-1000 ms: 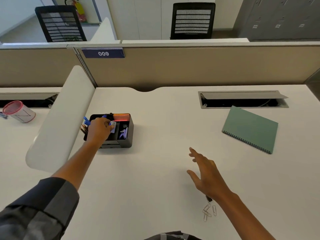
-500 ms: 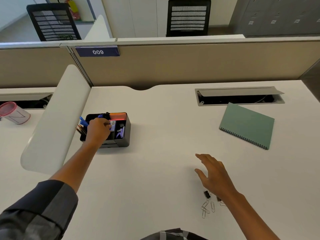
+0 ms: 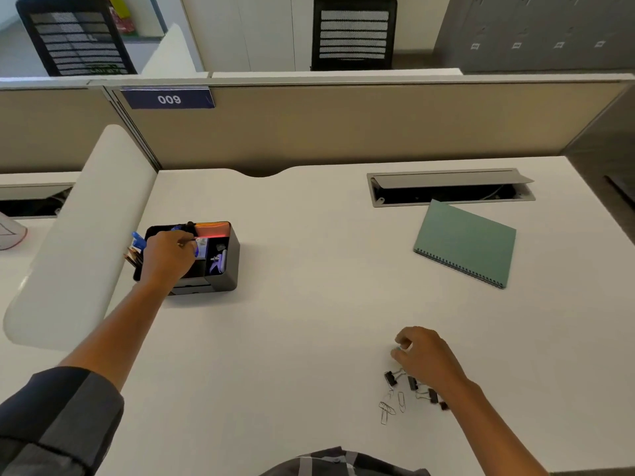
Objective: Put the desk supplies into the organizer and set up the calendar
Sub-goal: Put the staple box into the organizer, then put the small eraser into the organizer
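Note:
The black desk organizer point(image 3: 228, 269) stands at the left of the white desk, with pens, a blue item and orange sheets in its compartments. My left hand point(image 3: 166, 257) reaches into it from above, fingers curled round a thin pen-like item. Near the front right, my right hand point(image 3: 427, 360) hovers over several black binder clips point(image 3: 390, 377) and loose wire paper clips point(image 3: 386, 408). Its fingers are curled, with something small and pale pinched at the tips. The green spiral-bound calendar point(image 3: 464, 242) lies flat and closed at the back right.
A white curved divider panel point(image 3: 82, 235) rises just left of the organizer. An open cable tray point(image 3: 450, 190) is set into the desk behind the calendar. A beige partition point(image 3: 343, 128) closes off the back. A cup point(image 3: 10, 235) lies on the neighbouring desk.
My right hand has pulled back toward me and down onto the clips, its fingers going from spread to curled. My left hand has stayed in the organizer.

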`<state>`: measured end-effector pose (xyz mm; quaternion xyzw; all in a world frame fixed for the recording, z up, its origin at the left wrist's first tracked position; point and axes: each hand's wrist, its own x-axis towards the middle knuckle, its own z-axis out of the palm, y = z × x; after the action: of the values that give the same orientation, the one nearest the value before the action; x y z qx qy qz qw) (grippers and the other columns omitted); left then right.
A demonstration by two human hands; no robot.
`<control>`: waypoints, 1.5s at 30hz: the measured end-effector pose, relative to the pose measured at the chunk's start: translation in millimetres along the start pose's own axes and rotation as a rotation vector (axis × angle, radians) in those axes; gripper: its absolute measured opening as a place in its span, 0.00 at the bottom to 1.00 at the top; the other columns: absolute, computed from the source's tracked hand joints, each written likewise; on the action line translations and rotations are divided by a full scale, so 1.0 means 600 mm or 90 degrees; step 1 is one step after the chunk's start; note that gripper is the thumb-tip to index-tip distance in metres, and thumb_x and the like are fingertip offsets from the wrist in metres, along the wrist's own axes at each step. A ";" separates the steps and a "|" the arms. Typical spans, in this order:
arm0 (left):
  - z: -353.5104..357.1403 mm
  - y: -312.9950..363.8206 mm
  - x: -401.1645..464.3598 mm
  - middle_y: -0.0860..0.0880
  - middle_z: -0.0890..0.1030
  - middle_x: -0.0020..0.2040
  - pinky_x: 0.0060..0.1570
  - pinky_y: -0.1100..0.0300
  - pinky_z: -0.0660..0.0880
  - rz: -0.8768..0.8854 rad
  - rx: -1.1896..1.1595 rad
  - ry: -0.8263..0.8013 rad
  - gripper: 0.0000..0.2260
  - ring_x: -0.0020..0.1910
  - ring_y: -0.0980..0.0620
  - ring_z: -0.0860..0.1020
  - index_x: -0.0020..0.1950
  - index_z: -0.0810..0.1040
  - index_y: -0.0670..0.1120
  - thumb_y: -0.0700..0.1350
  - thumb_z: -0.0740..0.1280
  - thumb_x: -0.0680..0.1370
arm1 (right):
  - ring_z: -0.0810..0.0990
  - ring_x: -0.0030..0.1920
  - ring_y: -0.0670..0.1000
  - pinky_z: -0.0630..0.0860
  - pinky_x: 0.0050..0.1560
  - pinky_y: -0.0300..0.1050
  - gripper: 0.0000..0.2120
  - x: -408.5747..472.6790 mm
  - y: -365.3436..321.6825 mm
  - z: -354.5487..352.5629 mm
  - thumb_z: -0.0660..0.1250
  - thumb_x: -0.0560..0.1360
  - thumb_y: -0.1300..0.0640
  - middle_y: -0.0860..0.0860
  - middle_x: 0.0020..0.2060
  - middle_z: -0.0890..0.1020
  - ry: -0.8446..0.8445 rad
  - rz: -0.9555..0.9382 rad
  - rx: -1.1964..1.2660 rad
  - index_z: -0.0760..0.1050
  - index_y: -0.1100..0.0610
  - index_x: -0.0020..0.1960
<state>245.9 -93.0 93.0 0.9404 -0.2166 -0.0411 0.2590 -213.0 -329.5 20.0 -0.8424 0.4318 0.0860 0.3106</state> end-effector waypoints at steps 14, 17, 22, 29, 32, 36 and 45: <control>0.044 0.103 -0.178 0.48 0.86 0.53 0.54 0.65 0.76 0.233 -0.297 0.171 0.09 0.49 0.50 0.83 0.60 0.84 0.42 0.36 0.70 0.81 | 0.79 0.48 0.51 0.79 0.49 0.46 0.07 0.005 -0.012 0.031 0.68 0.80 0.54 0.48 0.51 0.79 0.062 -0.031 -0.077 0.78 0.54 0.56; 0.088 0.121 -0.249 0.50 0.88 0.48 0.47 0.58 0.82 0.172 -0.357 -0.042 0.10 0.43 0.54 0.85 0.60 0.85 0.49 0.39 0.73 0.80 | 0.80 0.48 0.47 0.80 0.50 0.45 0.09 0.012 -0.057 0.027 0.70 0.80 0.54 0.46 0.51 0.78 0.089 -0.113 0.072 0.79 0.53 0.59; 0.125 0.146 -0.323 0.52 0.88 0.49 0.48 0.55 0.85 -0.004 -0.385 -0.313 0.13 0.45 0.55 0.87 0.66 0.83 0.51 0.47 0.72 0.82 | 0.80 0.50 0.45 0.80 0.46 0.38 0.12 0.004 -0.165 0.036 0.72 0.79 0.54 0.42 0.50 0.78 0.047 -0.317 0.195 0.80 0.51 0.62; 0.093 0.136 -0.323 0.48 0.89 0.48 0.51 0.52 0.86 -0.122 -0.523 -0.320 0.09 0.48 0.46 0.88 0.61 0.86 0.45 0.44 0.72 0.81 | 0.77 0.50 0.43 0.72 0.45 0.29 0.15 -0.010 -0.254 0.042 0.70 0.79 0.50 0.40 0.52 0.78 0.061 -0.442 0.131 0.75 0.46 0.64; 0.079 0.128 -0.315 0.47 0.89 0.48 0.51 0.55 0.85 -0.135 -0.535 -0.314 0.09 0.49 0.47 0.88 0.60 0.86 0.45 0.44 0.72 0.81 | 0.76 0.50 0.42 0.69 0.44 0.26 0.15 -0.012 -0.273 0.042 0.71 0.79 0.49 0.40 0.52 0.79 0.072 -0.452 0.108 0.75 0.47 0.65; 0.068 0.118 -0.311 0.48 0.89 0.48 0.49 0.58 0.84 -0.119 -0.541 -0.274 0.09 0.48 0.48 0.88 0.58 0.86 0.46 0.43 0.75 0.79 | 0.77 0.51 0.42 0.68 0.44 0.25 0.18 -0.011 -0.296 0.040 0.71 0.79 0.50 0.41 0.55 0.79 0.053 -0.451 0.105 0.74 0.48 0.68; 0.004 0.009 -0.151 0.47 0.87 0.41 0.47 0.60 0.83 -0.172 -0.429 0.058 0.04 0.40 0.48 0.85 0.51 0.86 0.43 0.41 0.77 0.77 | 0.78 0.53 0.45 0.79 0.54 0.45 0.31 -0.002 -0.274 0.026 0.72 0.78 0.51 0.37 0.60 0.74 0.030 -0.350 0.175 0.62 0.40 0.76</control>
<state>161.6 -59.2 90.3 0.8231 -0.0533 -0.1023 0.5561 -83.7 -248.1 82.0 -0.8796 0.2027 -0.0799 0.4229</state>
